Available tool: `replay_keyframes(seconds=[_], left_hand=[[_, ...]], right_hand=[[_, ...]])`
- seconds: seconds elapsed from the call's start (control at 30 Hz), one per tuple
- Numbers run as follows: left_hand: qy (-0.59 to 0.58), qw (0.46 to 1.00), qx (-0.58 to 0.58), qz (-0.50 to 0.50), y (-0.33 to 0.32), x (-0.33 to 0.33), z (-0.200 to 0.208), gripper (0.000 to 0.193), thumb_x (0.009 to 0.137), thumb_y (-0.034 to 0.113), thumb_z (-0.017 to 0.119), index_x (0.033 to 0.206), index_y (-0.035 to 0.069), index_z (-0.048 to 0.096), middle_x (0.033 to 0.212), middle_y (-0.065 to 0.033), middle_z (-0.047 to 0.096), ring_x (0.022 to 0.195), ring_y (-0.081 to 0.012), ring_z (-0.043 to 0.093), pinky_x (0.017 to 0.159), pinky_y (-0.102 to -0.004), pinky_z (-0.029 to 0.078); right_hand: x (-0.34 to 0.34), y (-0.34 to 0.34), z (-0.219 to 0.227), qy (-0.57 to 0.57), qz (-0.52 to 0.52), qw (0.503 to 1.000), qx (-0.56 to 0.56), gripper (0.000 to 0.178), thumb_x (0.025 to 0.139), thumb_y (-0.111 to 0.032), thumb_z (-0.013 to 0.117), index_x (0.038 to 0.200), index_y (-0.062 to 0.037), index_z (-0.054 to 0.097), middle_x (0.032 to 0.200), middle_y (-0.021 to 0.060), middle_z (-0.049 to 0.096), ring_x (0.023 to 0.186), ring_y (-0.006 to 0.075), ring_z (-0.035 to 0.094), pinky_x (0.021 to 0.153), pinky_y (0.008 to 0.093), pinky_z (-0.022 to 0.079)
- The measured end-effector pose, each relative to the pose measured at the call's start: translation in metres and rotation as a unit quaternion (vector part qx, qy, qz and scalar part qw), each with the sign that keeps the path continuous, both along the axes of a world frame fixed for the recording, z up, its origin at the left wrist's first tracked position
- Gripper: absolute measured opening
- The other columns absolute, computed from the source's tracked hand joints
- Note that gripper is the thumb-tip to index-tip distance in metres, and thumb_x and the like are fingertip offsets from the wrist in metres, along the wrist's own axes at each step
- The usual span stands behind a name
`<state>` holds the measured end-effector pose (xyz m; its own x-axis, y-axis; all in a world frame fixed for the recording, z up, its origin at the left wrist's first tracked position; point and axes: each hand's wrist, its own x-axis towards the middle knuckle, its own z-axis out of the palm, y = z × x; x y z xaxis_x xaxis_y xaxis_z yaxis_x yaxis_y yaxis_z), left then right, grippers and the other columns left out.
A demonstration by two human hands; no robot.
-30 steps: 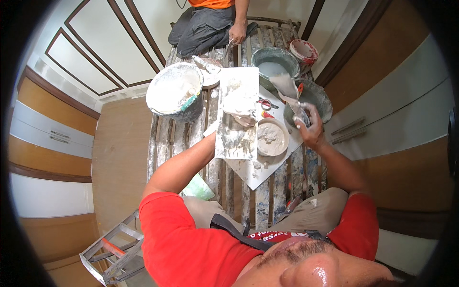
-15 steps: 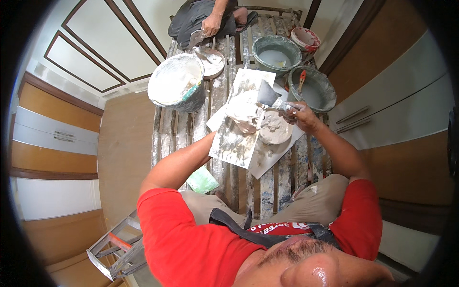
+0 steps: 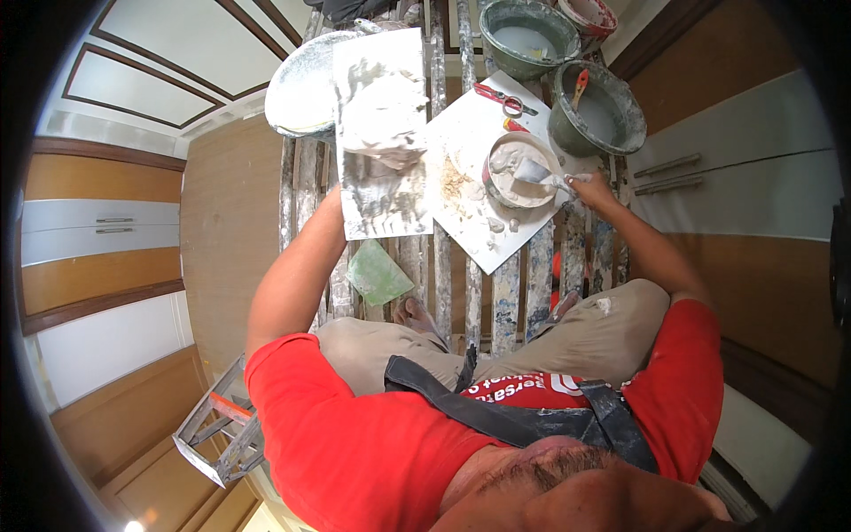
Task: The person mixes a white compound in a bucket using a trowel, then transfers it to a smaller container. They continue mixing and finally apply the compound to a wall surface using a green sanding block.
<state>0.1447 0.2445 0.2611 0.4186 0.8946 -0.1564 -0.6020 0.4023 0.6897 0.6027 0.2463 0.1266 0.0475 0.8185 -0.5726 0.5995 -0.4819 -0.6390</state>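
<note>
My left forearm (image 3: 297, 257) runs up to a white rectangular board (image 3: 403, 49), and the left hand is hidden beneath it, holding it up. A thick mound of wet white filler (image 3: 381, 115) lies on the board, with smears below it. My right hand (image 3: 592, 190) is closed round the handle of a putty knife (image 3: 532, 172). The knife's blade dips into a small round tub (image 3: 496, 191) of whitish paste. That tub stands on a white square sheet (image 3: 487, 253) spotted with crumbs of filler.
A red-handled cutting tool (image 3: 505, 99) lies on the sheet. Green-grey buckets (image 3: 598, 142) of cloudy water stand at the far right, one holding a brush (image 3: 580, 89). A large white-coated bucket (image 3: 297, 84) is partly behind the board. A green pad (image 3: 378, 272) rests on the slatted platform (image 3: 505, 310).
The board has moved left and away, clear of the small tub. My right hand has drawn the putty knife off the board and brought its blade into the tub. The view has shifted.
</note>
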Motion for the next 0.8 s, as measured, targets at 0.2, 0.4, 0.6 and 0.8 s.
replay_keyframes(seconds=[0.2,0.4,0.6,0.8], left_hand=[[0.029,0.998,-0.009,0.056,-0.008,-0.038,-0.001,0.038,0.104,0.032,0.044,0.130,0.007,0.054,0.112,-0.0061,0.066,0.092,-0.0149,0.067,0.075,-0.0269,0.056],[0.074,0.990,-0.021,0.121,-0.016,-0.069,-0.009,0.038,0.104,0.032,0.044,0.131,0.007,0.053,0.112,-0.0059,0.066,0.092,-0.0146,0.067,0.074,-0.0265,0.056],[0.120,0.976,-0.043,0.177,-0.026,-0.096,-0.022,0.039,0.104,0.033,0.044,0.132,0.007,0.053,0.112,-0.0056,0.066,0.092,-0.0144,0.067,0.074,-0.0262,0.056],[0.149,0.963,-0.065,0.216,-0.041,-0.114,-0.037,0.039,0.104,0.033,0.043,0.132,0.007,0.053,0.112,-0.0054,0.066,0.091,-0.0141,0.067,0.073,-0.0258,0.056]], right_hand=[[0.024,0.015,-0.011,0.053,0.102,0.985,-0.125,0.041,0.093,-0.037,0.065,0.105,0.0018,0.065,0.076,0.0067,0.066,0.063,0.0160,0.065,0.052,0.0300,0.052],[0.019,0.035,-0.018,0.248,0.075,0.911,-0.320,0.032,0.103,-0.023,0.048,0.118,0.0041,0.058,0.103,0.0161,0.070,0.079,0.0227,0.072,0.062,0.0348,0.062],[0.015,0.039,-0.048,0.176,0.054,0.950,-0.253,0.029,0.101,-0.019,0.051,0.117,0.0038,0.060,0.100,0.0156,0.070,0.079,0.0233,0.071,0.059,0.0359,0.061],[-0.020,0.050,-0.023,0.131,-0.001,0.976,-0.176,0.025,0.096,-0.013,0.057,0.112,0.0049,0.064,0.092,0.0134,0.070,0.065,0.0210,0.068,0.055,0.0352,0.058]])
